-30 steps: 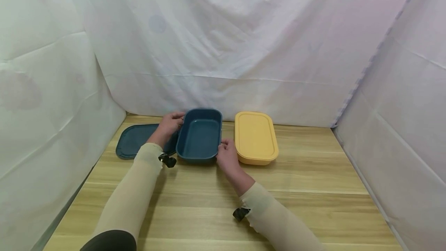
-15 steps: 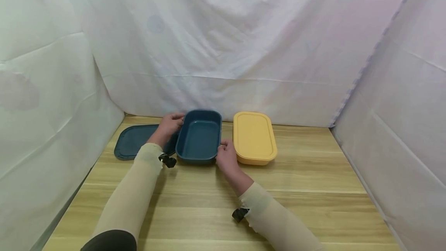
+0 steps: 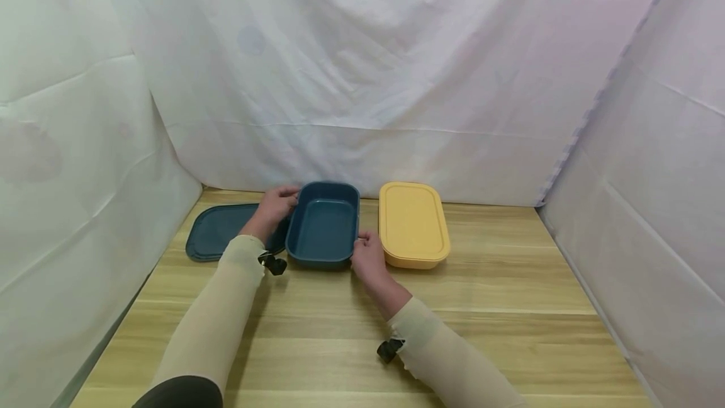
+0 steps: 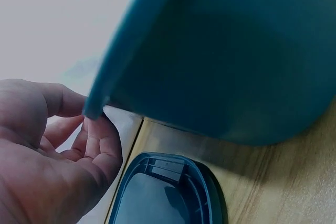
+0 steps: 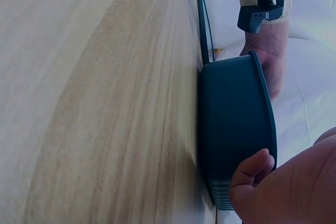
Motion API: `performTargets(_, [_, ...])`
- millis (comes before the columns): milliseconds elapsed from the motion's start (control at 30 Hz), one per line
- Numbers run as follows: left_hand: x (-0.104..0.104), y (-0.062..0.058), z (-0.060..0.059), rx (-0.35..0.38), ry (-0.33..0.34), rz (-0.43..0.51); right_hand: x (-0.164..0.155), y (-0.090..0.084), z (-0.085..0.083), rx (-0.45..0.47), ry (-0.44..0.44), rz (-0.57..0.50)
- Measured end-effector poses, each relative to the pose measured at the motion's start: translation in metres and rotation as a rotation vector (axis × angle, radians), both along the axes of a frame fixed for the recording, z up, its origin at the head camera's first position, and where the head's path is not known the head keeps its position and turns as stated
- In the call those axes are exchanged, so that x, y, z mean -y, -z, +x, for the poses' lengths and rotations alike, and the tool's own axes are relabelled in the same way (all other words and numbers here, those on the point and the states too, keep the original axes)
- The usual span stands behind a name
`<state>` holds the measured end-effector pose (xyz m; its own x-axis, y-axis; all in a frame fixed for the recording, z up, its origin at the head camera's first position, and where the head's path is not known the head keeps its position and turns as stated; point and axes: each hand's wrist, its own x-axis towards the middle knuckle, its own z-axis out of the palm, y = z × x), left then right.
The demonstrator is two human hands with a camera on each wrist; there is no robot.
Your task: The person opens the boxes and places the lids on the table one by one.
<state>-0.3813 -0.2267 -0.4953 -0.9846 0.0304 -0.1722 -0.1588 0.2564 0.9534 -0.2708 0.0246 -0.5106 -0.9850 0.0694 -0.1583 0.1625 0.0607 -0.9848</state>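
Note:
A dark blue rectangular food container point(image 3: 324, 232), without a lid on it, is between both hands at the back of the table. My left hand point(image 3: 275, 208) pinches its rim on the far left side, and the left wrist view shows thumb and fingers point(image 4: 100, 139) at that rim. At the near right corner my right hand point(image 3: 370, 255) holds the rim; in the right wrist view its thumb point(image 5: 252, 167) lies against the outer wall. A matching blue lid point(image 3: 218, 228) lies flat to the left, partly hidden by my left hand and forearm.
A yellow food container point(image 3: 415, 222) with its lid on stands just right of my right hand. White cloth point(image 3: 362, 80) hangs behind and at both sides of the wooden table point(image 3: 510, 307).
The blue container has shifted slightly down in the head view, its far edge a little nearer me, with both hands keeping hold of it. The lid and the yellow container stay in place.

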Motion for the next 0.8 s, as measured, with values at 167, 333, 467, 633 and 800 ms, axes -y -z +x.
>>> performTargets(167, [0.0011, 0.0032, -0.0003, -0.012, -0.009, -0.008, -0.0005, 0.0024, -0.0004, 0.004, -0.009, 0.007])
performTargets(333, [0.0018, 0.0046, -0.0008, -0.016, -0.02, 0.011, -0.0002, 0.0029, -0.001, 0.0, -0.006, -0.001])
performTargets(467, [0.0016, 0.0045, -0.0016, -0.01, -0.02, 0.019, 0.0006, 0.0016, -0.001, -0.006, 0.006, -0.004])
performTargets(633, [0.0008, 0.0028, -0.0002, -0.011, -0.02, 0.014, -0.0003, 0.0013, 0.0006, 0.001, 0.002, 0.02])
performTargets(800, [-0.0004, 0.0, 0.0034, -0.006, -0.009, 0.014, -0.0089, -0.0001, 0.0056, 0.018, -0.05, 0.094])
